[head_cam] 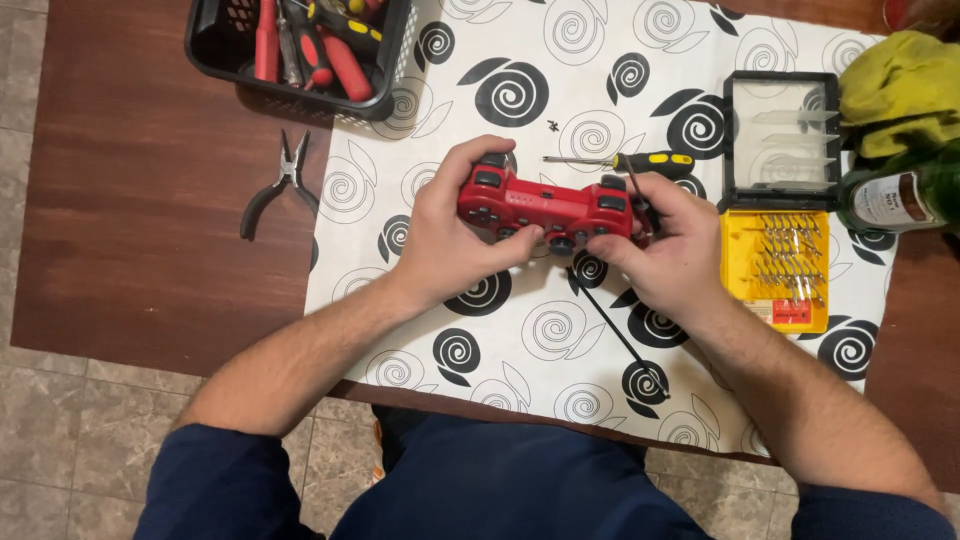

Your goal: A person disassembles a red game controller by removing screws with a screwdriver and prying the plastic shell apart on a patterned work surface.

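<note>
both hands hold a red game controller (548, 208) over the mat (500, 340): the left hand (450, 240) grips one end, the right hand (668, 245) the other. just right of it, a yellow box (775, 268) holds small metal bits. farther up left, a black basket (300, 50) holds red-handled tools.
</note>
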